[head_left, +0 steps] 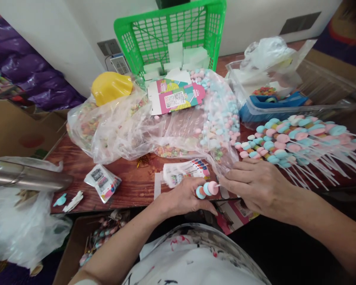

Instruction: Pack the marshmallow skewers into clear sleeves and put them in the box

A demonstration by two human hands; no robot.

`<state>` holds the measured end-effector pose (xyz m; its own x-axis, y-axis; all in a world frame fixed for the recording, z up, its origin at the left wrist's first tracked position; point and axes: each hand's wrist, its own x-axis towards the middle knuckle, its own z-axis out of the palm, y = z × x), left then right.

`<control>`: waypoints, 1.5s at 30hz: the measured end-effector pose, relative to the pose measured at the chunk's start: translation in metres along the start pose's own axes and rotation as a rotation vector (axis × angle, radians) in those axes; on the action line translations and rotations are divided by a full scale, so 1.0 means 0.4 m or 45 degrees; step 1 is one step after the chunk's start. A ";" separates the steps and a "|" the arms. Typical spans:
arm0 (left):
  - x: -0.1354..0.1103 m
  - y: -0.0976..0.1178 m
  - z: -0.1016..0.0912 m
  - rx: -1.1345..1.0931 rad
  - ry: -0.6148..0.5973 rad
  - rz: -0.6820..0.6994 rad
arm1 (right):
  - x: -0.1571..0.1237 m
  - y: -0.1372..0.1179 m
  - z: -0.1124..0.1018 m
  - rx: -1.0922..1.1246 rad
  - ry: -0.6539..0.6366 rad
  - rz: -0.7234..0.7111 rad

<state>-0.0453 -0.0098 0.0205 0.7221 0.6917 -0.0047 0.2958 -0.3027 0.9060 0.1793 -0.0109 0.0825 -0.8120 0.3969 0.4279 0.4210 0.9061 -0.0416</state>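
My left hand (pixel 184 198) is closed round a short candy skewer (pixel 207 189) with a blue piece and a pink piece on it, at the near edge of the wooden table (pixel 130 186). My right hand (pixel 255 184) pinches the thin white stick end just right of the pink piece. Behind my hands lies a clear plastic bag (pixel 178 126) of loose pink and blue candies (pixel 222 118). To the right lies a pile of finished candy skewers (pixel 296 138), sticks pointing right.
A green plastic basket (pixel 172 35) stands at the back with white blocks inside. A yellow object (pixel 111 87), a printed pink carton (pixel 175 97), a clear tub (pixel 284 87), small printed packets (pixel 103 182) and a metal cylinder (pixel 26 178) lie around. A box of skewers (pixel 97 237) sits below.
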 end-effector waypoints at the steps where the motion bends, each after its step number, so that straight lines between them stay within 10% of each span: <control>1: 0.003 0.006 0.000 -0.008 -0.010 0.007 | 0.002 0.000 0.001 -0.008 -0.018 0.003; 23: -0.101 0.017 0.012 1.129 0.172 -0.497 | -0.083 0.012 0.095 0.112 0.059 0.356; 35: -0.095 0.057 -0.023 -0.044 -0.190 -0.250 | -0.091 0.047 0.030 0.244 0.046 0.230; 45: -0.059 0.037 0.030 -0.300 -0.021 -0.391 | -0.076 -0.026 0.015 0.058 -0.023 0.205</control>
<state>-0.0505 -0.0384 0.0288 0.6327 0.7155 -0.2963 0.3496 0.0775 0.9337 0.1974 -0.0315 0.0646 -0.7427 0.5397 0.3963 0.5277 0.8361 -0.1496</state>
